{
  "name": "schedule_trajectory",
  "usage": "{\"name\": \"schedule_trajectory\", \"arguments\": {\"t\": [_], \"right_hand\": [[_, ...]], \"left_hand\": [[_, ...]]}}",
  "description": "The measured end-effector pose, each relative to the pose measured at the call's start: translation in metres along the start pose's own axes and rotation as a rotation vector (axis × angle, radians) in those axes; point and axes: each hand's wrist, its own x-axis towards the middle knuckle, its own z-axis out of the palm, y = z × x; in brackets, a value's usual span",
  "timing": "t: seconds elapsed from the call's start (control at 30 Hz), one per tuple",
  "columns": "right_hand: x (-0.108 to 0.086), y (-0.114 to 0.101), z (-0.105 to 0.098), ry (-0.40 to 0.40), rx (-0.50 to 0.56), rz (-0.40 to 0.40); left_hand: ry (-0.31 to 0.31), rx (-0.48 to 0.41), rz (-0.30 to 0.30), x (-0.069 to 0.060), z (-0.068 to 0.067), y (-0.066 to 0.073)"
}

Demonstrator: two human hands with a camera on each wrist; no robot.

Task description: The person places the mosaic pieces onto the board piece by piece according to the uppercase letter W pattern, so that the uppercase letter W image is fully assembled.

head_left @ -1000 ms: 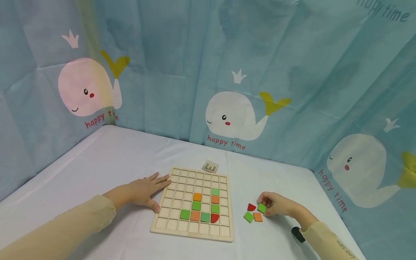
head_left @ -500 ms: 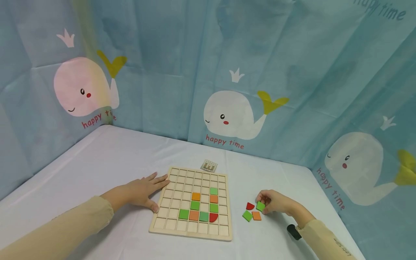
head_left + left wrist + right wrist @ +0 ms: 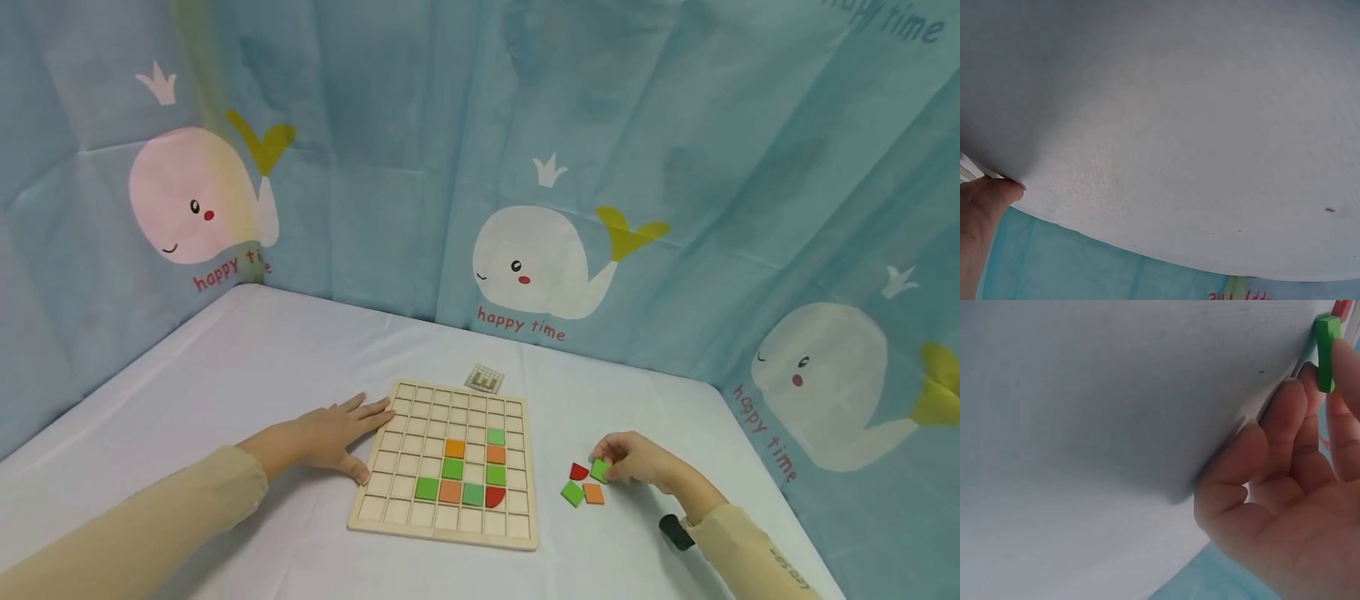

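My left hand rests with spread fingers on the left edge of the wooden grid board; its thumb and part of the palm show in the left wrist view. Green, orange and red tiles lie in several cells. To the board's right, my right hand pinches a green tile between thumb and fingers. In the right wrist view that green tile stands tilted at the fingertips. Beside it lie a red quarter-round tile, another green tile and an orange tile.
A small card with a grid pattern lies just behind the board. A black object is beside the right wrist. A blue curtain with printed whales rises behind the white table.
The held green tile has shifted slightly and now sits more tilted, closer to the red tile. The left hand has stayed on the board; the view has moved a little.
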Motion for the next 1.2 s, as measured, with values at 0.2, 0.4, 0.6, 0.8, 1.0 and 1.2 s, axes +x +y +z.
{"name": "schedule_trajectory", "arguments": {"t": [0.2,0.4,0.6,0.8,1.0,1.2], "right_hand": [[0.0008,-0.0014,-0.0003,0.026,0.02,0.06],[0.0011,-0.0033,0.0012,0.036,0.018,0.084],[-0.0001,-0.0046,0.0019,0.044,0.022,0.09],[0.0009,-0.0032,0.0019,0.046,0.022,0.086],[0.0007,-0.0011,0.0023,0.039,0.025,0.078],[0.0002,-0.0022,0.0038,0.043,0.017,0.07]], "left_hand": [[-0.011,0.005,-0.004,0.0023,-0.0002,0.0002],[-0.009,-0.01,-0.006,0.0018,-0.0001,0.0004],[-0.01,0.001,-0.004,0.0034,0.0018,-0.0023],[0.0,0.006,0.003,0.0036,0.0014,-0.003],[-0.005,0.003,0.015,0.0029,0.0007,-0.0021],[0.0,0.018,0.016,0.0028,0.0008,-0.0036]]}}
